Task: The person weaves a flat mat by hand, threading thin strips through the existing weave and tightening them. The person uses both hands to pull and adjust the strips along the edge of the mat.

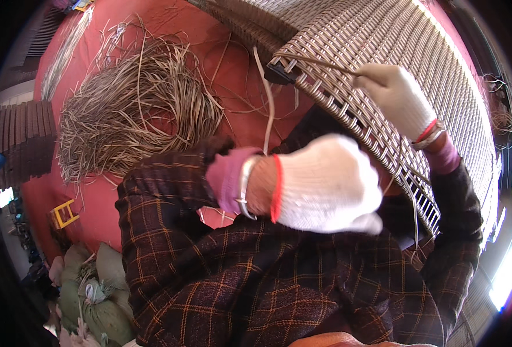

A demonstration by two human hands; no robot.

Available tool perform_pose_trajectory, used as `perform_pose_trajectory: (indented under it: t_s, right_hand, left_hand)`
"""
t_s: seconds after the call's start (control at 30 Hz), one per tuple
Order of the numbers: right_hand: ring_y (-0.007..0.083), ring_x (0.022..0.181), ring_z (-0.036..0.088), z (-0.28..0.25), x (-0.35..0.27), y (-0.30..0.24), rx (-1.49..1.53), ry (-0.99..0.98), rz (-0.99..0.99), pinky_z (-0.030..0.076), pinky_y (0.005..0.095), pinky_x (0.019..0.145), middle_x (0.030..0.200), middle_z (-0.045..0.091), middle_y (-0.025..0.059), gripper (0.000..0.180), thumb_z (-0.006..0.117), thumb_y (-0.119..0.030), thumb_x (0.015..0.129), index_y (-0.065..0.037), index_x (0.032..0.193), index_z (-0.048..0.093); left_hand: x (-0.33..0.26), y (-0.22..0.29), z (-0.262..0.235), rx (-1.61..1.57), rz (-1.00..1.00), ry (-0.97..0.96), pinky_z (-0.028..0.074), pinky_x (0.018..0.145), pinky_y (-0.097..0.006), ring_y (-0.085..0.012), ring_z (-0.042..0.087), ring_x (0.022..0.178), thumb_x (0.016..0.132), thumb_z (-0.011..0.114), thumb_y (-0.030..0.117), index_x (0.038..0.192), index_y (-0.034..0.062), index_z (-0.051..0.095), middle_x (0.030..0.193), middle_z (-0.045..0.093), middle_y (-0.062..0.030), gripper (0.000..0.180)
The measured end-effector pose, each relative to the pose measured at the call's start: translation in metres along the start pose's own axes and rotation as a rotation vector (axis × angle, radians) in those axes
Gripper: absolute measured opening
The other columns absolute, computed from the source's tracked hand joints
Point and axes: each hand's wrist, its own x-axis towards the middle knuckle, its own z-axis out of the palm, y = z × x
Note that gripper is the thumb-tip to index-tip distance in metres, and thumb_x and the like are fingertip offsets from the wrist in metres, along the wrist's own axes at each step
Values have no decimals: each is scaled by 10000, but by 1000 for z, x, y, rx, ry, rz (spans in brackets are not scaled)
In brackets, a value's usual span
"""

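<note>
**Weaving on the wicker panel**

Right grip [383, 78] in a white glove pinched a thin rattan strand [319, 62] against the woven wicker panel [418, 52]. Left grip [325, 185], also gloved, sat just below the panel's edge; couldn't tell what it held. Loose rattan pile [134, 110] lay well off to its left.

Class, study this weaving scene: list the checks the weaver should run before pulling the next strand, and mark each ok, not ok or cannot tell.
1. Right hand grips the strand: ok.
2. Strand reaches the panel edge: ok.
3. Left hand steadies the panel: cannot tell, the glove hides its fingers.
4. Spare strands lie within sight on the red floor: ok.
5. Both hands gloved: ok.
</note>
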Motion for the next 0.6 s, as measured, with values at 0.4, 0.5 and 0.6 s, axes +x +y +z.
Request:
perform_pose_trajectory:
  t_s: [0.4,0.5,0.6]
  right_hand:
    - [33,428,393,-30,-86,-14,456,59,95,328,216,388,575,520,-47,269,552,-214,1057,-8,990,713]
    - [39,458,404,-33,-86,-34,564,21,155,333,220,435,571,498,-44,297,498,-226,1068,-5,1009,688]
    - [48,487,402,-38,-78,-44,632,7,151,329,234,475,573,477,-46,329,467,-248,1090,3,1023,668]
  left_hand:
    - [-114,-161,-54,-442,-890,636,562,739,-273,-134,708,850,1019,597,172,1129,-4,749,975,760,-78,258]
    - [-128,-178,-12,-588,-842,660,578,821,-318,-176,728,910,1017,603,185,1180,-14,734,1028,764,-99,289]
    - [-128,-199,23,106,-536,456,588,900,-344,-254,745,974,897,761,154,1218,32,724,1129,751,-116,345]
